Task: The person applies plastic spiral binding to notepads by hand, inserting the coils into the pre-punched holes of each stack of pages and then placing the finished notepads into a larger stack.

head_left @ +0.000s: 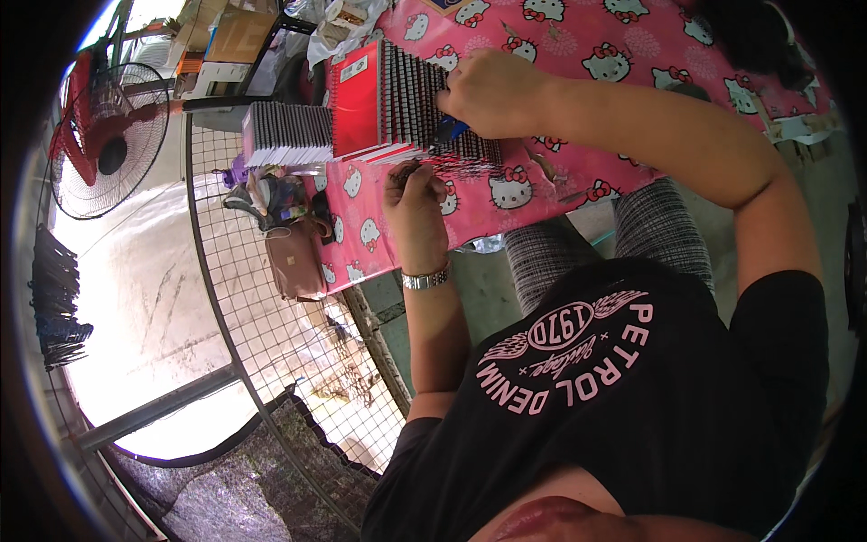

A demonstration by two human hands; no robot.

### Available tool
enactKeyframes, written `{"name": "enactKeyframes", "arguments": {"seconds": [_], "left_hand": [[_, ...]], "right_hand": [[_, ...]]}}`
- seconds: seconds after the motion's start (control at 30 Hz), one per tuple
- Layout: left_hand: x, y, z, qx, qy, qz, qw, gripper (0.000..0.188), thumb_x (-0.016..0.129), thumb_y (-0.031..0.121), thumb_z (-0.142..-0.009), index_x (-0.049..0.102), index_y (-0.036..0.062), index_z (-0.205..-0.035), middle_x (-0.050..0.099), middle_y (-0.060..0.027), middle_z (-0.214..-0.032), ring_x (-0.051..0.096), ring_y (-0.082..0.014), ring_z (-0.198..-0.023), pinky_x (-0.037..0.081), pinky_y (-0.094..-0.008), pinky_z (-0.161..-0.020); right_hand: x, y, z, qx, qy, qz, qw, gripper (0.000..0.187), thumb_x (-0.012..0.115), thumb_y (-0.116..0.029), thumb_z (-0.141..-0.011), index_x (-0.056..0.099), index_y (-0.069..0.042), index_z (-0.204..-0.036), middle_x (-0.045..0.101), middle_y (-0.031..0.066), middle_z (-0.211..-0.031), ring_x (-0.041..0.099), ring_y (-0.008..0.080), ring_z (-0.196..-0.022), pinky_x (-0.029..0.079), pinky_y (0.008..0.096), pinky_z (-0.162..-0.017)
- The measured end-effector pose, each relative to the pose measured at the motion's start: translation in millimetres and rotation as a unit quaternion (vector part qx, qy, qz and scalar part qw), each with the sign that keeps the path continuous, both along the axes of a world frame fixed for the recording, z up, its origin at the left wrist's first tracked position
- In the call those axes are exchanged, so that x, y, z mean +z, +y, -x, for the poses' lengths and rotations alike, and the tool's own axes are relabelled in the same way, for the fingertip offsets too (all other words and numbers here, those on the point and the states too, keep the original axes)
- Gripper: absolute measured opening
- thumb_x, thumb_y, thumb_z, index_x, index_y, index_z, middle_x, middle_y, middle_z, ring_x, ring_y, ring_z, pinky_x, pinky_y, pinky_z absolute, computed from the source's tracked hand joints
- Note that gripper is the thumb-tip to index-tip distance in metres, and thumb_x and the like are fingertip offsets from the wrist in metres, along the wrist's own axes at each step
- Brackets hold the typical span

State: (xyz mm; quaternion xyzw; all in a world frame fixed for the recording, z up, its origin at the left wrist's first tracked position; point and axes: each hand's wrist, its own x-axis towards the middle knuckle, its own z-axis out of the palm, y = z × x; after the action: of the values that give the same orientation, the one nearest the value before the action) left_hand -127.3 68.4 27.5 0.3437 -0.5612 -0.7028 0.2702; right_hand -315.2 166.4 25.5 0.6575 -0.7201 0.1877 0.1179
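A tight row of red-covered spiral notebooks (357, 99) lies on the table, its dark wire bindings fanned out toward the right. My right hand (492, 93) is closed on a small blue and black hand tool (452, 129), possibly pliers, against the bindings; its tip is hidden. At the near edge of the row, my left hand (415, 203), with a metal watch at the wrist, has its fingers curled together by the page ends. Something dark shows at its fingertips, too small to make out. Left of the red row is a second stack of grey-edged spiral notebooks (289, 131).
A pink cartoon-patterned cloth (361, 203) covers the table. A brown bag (293, 260) and a purple item (237, 172) are at its left edge. Beyond stand a wire mesh panel (244, 271), a red fan (108, 144) and cardboard boxes (239, 36). A dark object (745, 36) sits far right.
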Motion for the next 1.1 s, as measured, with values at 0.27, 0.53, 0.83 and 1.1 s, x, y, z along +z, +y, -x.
{"name": "enactKeyframes", "arguments": {"seconds": [0.27, 0.53, 0.83, 1.1], "left_hand": [[-8, 4, 3, 0.018, 0.010, -0.002, 1.000, 0.022, 0.063, -0.002, -0.083, 0.052, 0.0023, -0.101, 0.059, -0.0049, -0.070, 0.055, -0.0130, -0.060, 0.042, -0.0261, -0.056], [-15, -1, -2, 0.052, 0.043, -0.057, 0.996, 0.018, 0.063, 0.000, -0.086, 0.054, 0.0055, -0.099, 0.062, -0.0063, -0.079, 0.057, -0.0151, -0.062, 0.044, -0.0274, -0.058], [-30, -3, -1, 0.028, -0.003, -0.004, 1.000, 0.028, 0.063, -0.001, -0.084, 0.046, 0.0086, -0.105, 0.062, -0.0069, -0.082, 0.057, -0.0154, -0.060, 0.044, -0.0271, -0.055], [-38, -3, -4, 0.003, 0.015, -0.030, 0.999, 0.029, 0.061, -0.002, -0.086, 0.046, 0.0062, -0.110, 0.063, -0.0103, -0.087, 0.060, -0.0190, -0.070, 0.049, -0.0323, -0.065]], "right_hand": [[-12, -3, -2, 0.017, 0.036, 0.042, 0.998, 0.010, 0.062, -0.015, -0.073, 0.066, -0.008, -0.079, 0.065, 0.0098, -0.081, 0.065, 0.0249, -0.080, 0.051, 0.0393, -0.078], [-31, 3, 9, 0.010, 0.050, 0.130, 0.990, 0.012, 0.064, -0.014, -0.071, 0.067, -0.008, -0.080, 0.065, 0.0102, -0.081, 0.065, 0.0249, -0.080, 0.051, 0.0401, -0.076], [-12, 0, -4, -0.004, -0.025, -0.112, 0.993, 0.017, 0.063, -0.019, -0.073, 0.067, -0.010, -0.087, 0.064, 0.0064, -0.084, 0.064, 0.0217, -0.087, 0.047, 0.0423, -0.086], [-39, -1, 3, 0.026, 0.089, 0.106, 0.990, 0.016, 0.061, -0.018, -0.073, 0.067, -0.008, -0.083, 0.066, 0.0082, -0.079, 0.065, 0.0228, -0.078, 0.051, 0.0385, -0.076]]}}
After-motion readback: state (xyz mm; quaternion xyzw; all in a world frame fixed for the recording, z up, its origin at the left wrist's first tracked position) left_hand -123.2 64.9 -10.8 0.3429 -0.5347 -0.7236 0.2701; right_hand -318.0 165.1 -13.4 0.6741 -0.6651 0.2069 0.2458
